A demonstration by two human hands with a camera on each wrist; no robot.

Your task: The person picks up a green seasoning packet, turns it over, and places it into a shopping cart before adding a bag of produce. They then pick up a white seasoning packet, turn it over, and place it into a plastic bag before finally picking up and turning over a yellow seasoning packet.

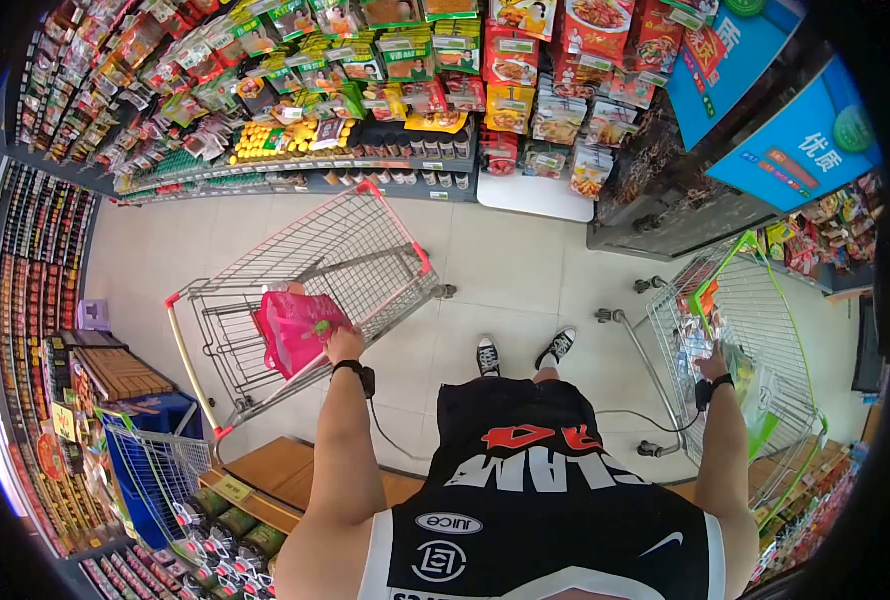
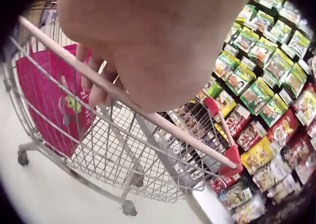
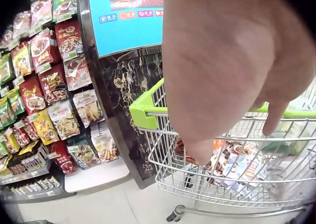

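Note:
My left hand [image 1: 345, 345] grips the side rail of a red-cornered wire shopping cart [image 1: 310, 255]; its fingers [image 2: 98, 88] curl round to the far side of the rail in the left wrist view. Just beyond the hand, a bright pink bag [image 1: 297, 328] stands in the cart. On the other side, my right hand [image 1: 711, 364] lies over the near rail of a green-trimmed shopping cart [image 3: 143, 116]. Its visible fingers [image 3: 277, 118] point downward in front of the wires. Colourful packets [image 3: 237, 165] lie in that cart.
Shelves of hanging snack packets [image 1: 395, 60] run along the far side. Blue signs [image 1: 800, 140] stand on a dark column at the right. Jar shelves [image 1: 40, 300] line the left, near another green-trimmed cart [image 1: 155, 465]. Pale tiled floor [image 1: 505, 260] lies between the two carts.

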